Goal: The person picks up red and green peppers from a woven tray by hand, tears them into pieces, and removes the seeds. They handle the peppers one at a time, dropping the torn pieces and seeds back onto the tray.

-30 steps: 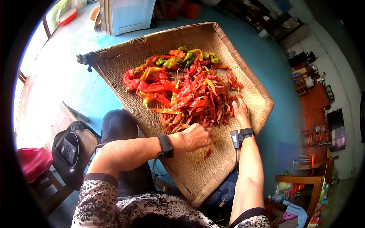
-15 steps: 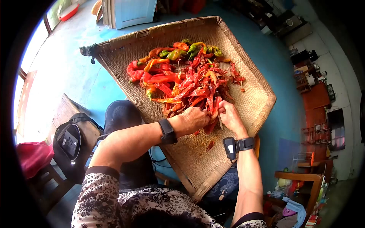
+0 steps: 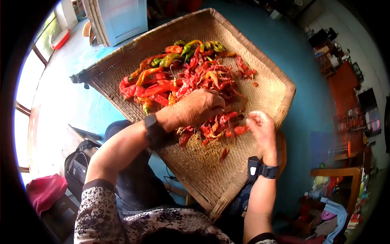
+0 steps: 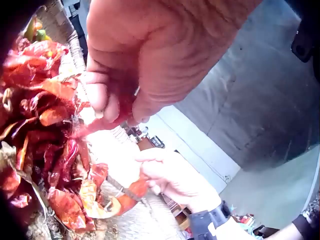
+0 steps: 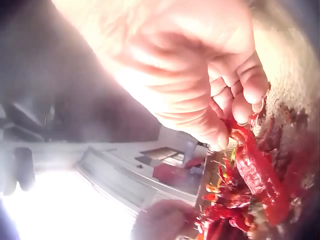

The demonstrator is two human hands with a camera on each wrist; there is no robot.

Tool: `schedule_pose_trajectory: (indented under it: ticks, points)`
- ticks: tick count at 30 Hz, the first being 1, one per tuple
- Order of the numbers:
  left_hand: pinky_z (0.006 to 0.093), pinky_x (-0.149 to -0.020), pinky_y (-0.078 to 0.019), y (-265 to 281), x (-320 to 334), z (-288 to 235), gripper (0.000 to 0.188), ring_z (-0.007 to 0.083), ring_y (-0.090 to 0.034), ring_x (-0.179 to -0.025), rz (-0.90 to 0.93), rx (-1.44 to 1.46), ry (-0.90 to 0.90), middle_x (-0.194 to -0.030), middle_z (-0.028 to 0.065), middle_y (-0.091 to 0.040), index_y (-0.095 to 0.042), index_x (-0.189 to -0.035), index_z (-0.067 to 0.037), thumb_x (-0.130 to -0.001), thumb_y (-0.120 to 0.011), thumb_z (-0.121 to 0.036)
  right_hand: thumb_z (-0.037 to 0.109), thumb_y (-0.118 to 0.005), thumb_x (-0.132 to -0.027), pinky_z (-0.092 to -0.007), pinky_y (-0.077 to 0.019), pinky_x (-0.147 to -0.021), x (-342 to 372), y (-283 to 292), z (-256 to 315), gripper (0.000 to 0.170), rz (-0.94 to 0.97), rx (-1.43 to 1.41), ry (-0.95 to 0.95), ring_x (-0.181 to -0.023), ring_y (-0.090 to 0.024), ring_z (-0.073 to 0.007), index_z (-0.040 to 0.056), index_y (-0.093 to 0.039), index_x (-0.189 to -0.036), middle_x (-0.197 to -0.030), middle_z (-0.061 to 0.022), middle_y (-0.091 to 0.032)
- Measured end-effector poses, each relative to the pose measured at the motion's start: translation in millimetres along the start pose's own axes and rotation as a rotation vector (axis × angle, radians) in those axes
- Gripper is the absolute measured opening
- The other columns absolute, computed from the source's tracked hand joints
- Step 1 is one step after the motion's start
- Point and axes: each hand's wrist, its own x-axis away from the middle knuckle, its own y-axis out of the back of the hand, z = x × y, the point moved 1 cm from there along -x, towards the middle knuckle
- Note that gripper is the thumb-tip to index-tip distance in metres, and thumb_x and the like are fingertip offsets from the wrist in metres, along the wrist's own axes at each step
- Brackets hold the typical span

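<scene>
A heap of red dried chili peppers (image 3: pixel 191 79) lies in a woven tray (image 3: pixel 227 179) tilted across the lap. Over the heap's near part is my left hand (image 3: pixel 195 107), palm down, with fingers curled. The left wrist view shows a red chili pepper (image 4: pixel 122 112) pinched between its thumb and fingers. To the right, my right hand (image 3: pixel 263 129) pinches the end of another wrinkled red chili pepper (image 5: pixel 257 172), which hangs from the fingertips towards the heap. Loose yellowish seeds (image 3: pixel 201 148) and red scraps are spread on the weave below the left hand.
Fresher green peppers (image 3: pixel 168 60) and orange ones lie at the heap's far side. The tray's raised rim (image 3: pixel 260 44) runs along the back and right. A black bag (image 3: pixel 77 164) stands at left, and a wooden chair (image 3: pixel 345 173) at right.
The hands came together at the heap's near edge, then parted. The left has moved forward over the heap, the right back to the right with a chili pepper. The view has shifted slightly.
</scene>
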Motion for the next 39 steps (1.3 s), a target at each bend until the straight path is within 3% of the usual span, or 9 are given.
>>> schedule_pose_trajectory:
  ticks: [5, 11, 15, 22, 25, 27, 33, 37, 39]
  points:
    - [0.0420, -0.069, -0.0513, -31.8, 2.4, 2.4, 0.027, 0.0332, -0.061, -0.082, 0.046, -0.080, 0.064, -0.088, 0.0121, -0.060, -0.058, -0.108, -0.006, -0.081, -0.064, -0.008, 0.016, -0.064, -0.090, -0.0183, -0.0410, -0.053, 12.5, 33.1, 10.6, 0.018, -0.191, -0.136, -0.031, -0.061, -0.051, -0.0040, 0.0015, -0.061, -0.101, -0.077, 0.0008, -0.059]
    - [0.0420, -0.064, -0.0518, -49.3, 21.7, -3.6, 0.015, 0.0328, -0.062, -0.078, 0.094, -0.092, -0.019, -0.086, 0.0126, -0.058, -0.055, -0.093, -0.003, -0.081, -0.060, -0.011, 0.015, -0.067, -0.088, -0.0181, -0.0408, -0.052, 31.0, 32.5, 11.8, 0.018, -0.044, -0.148, -0.037, -0.063, -0.052, -0.0030, 0.0005, -0.062, -0.097, -0.077, 0.0022, -0.060]
    - [0.0401, -0.063, -0.0511, -55.8, 22.2, -5.7, 0.012, 0.0312, -0.060, -0.077, 0.095, -0.105, -0.027, -0.083, 0.0109, -0.055, -0.056, -0.093, -0.005, -0.084, -0.061, -0.011, 0.013, -0.064, -0.090, -0.0174, -0.0407, -0.053, 35.0, 44.8, 17.4, 0.016, -0.332, -0.316, 0.186, -0.063, -0.050, -0.0038, 0.0014, -0.062, -0.101, -0.081, 0.0001, -0.059]
    - [0.0398, -0.065, -0.0502, -44.2, 22.9, -9.9, 0.015, 0.0307, -0.060, -0.077, 0.068, -0.064, -0.063, -0.083, 0.0109, -0.055, -0.053, -0.096, -0.005, -0.084, -0.062, -0.009, 0.016, -0.062, -0.091, -0.0256, -0.0464, -0.056, 45.6, 112.3, -30.4, 0.019, -1.054, 0.315, 0.216, -0.071, -0.059, -0.0110, 0.0011, -0.063, -0.102, -0.083, -0.0061, -0.066]
    - [0.0392, -0.067, -0.0503, -43.2, 19.6, -10.2, 0.015, 0.0312, -0.060, -0.077, 0.013, 0.092, -0.068, -0.083, 0.0110, -0.056, -0.053, -0.096, -0.005, -0.083, -0.061, -0.006, 0.017, -0.065, -0.088, -0.0325, -0.0498, -0.060, 56.8, 114.9, -28.6, 0.016, -1.038, 0.790, 0.013, -0.068, -0.062, -0.0192, 0.0058, -0.064, -0.099, -0.082, -0.0080, -0.066]
    - [0.0390, -0.068, -0.0506, -40.3, 17.4, -8.9, 0.019, 0.0310, -0.060, -0.081, 0.065, 0.102, -0.040, -0.087, 0.0115, -0.056, -0.054, -0.098, -0.005, -0.081, -0.063, -0.005, 0.024, -0.068, -0.082, -0.0447, -0.0474, -0.080, 59.1, 100.8, -17.5, 0.025, -0.774, 1.159, -0.355, -0.095, -0.058, -0.0348, 0.0130, -0.063, -0.104, -0.105, -0.0127, -0.059]
    - [0.0424, -0.087, -0.0456, -7.1, -4.2, 24.0, 0.049, 0.0337, -0.053, -0.101, -0.364, -0.386, 0.070, -0.112, 0.0145, -0.054, -0.052, -0.121, -0.007, -0.075, -0.071, -0.012, 0.007, -0.067, -0.079, -0.0428, -0.0429, -0.090, 33.1, 52.3, 11.0, 0.029, -0.571, 0.788, 0.205, -0.103, -0.053, -0.0350, 0.0029, -0.061, -0.106, -0.108, -0.0169, -0.055]
    - [0.0425, -0.094, -0.0449, -3.5, -10.6, 46.3, 0.065, 0.0364, -0.049, -0.118, -0.184, -0.377, 0.312, -0.128, 0.0174, -0.051, -0.041, -0.138, -0.009, -0.083, -0.067, -0.031, 0.005, -0.065, -0.080, -0.0414, -0.0456, -0.087, 14.4, 14.9, 16.4, 0.026, -0.275, 0.602, 0.247, -0.099, -0.056, -0.0347, 0.0018, -0.061, -0.106, -0.108, -0.0169, -0.056]
    - [0.0431, -0.092, -0.0467, -10.9, -14.8, 34.7, 0.064, 0.0345, -0.052, -0.115, 0.175, -0.271, 0.365, -0.122, 0.0185, -0.055, -0.042, -0.137, -0.009, -0.082, -0.066, -0.031, 0.008, -0.065, -0.083, -0.0403, -0.0459, -0.088, 6.1, -5.2, 30.2, 0.030, -0.155, 0.613, 0.242, -0.102, -0.056, -0.0355, 0.0016, -0.059, -0.112, -0.110, -0.0185, -0.056]
